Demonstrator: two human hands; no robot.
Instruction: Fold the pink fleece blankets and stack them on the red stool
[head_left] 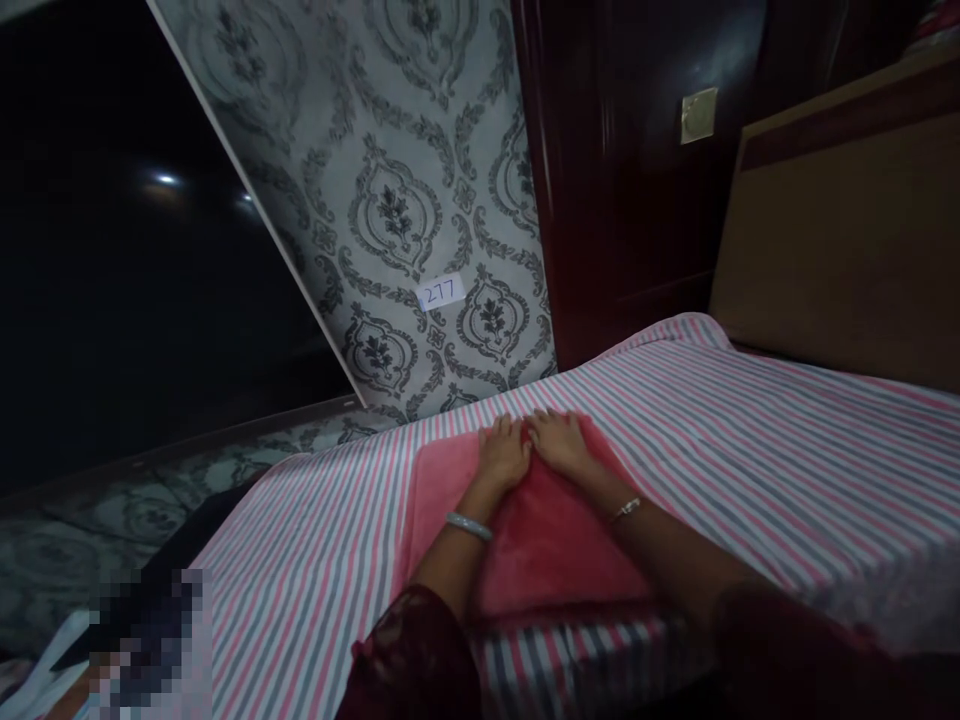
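A pink-red cloth [559, 545] lies flat on a bed with a pink, grey and white striped sheet [750, 440]. My left hand [504, 452] rests palm down on the cloth's far edge, fingers stretched out. Right beside it, my right hand [556, 440] also lies flat on the cloth, fingers spread, almost touching the left. A silver bangle sits on my left wrist and a thin bracelet on my right. Neither hand holds anything.
A patterned grey wall [405, 200] with a small label reading 277 [440, 292] stands behind the bed. A dark wooden cabinet [622, 180] and a brown headboard [840, 240] are at the right. A dark window fills the left.
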